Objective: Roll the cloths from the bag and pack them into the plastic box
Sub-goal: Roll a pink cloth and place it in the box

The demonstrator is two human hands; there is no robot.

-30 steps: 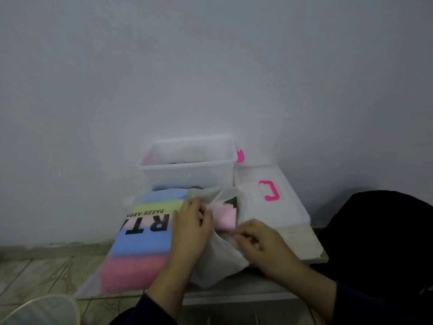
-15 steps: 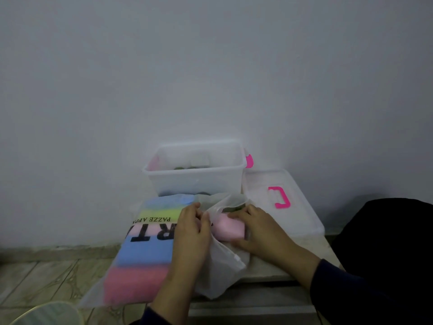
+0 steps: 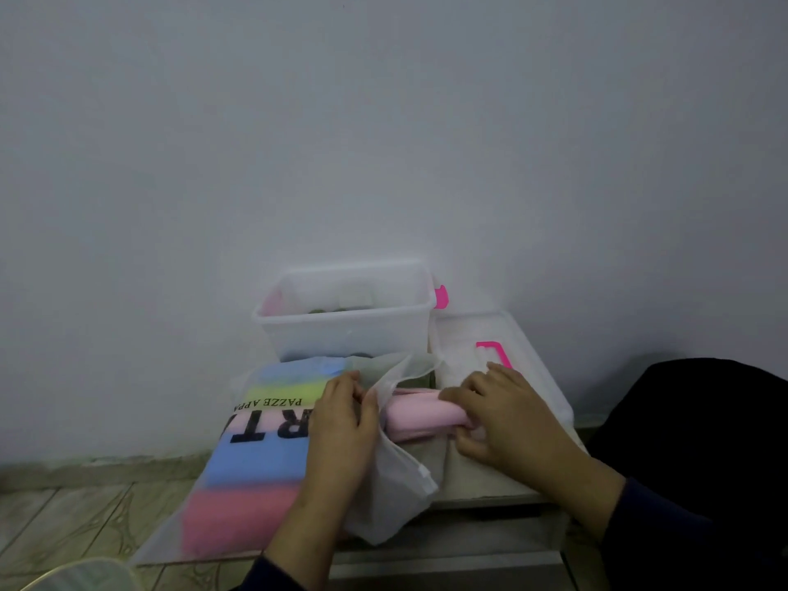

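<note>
- Gripping one pink cloth [image 3: 420, 413], the right hand [image 3: 507, 415] curls round its end, just outside the bag [image 3: 264, 445].
- The left hand [image 3: 341, 424] pinches the bag's mouth.
- One plastic box [image 3: 345, 330] stands beyond both hands.

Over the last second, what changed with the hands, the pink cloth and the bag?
The right hand moved from the bag's lower edge to the pink cloth, gripped it and drew it rightward, partly out of the bag. The left hand stayed pinching the bag's mouth open. The plastic box and its lid did not move.
</note>
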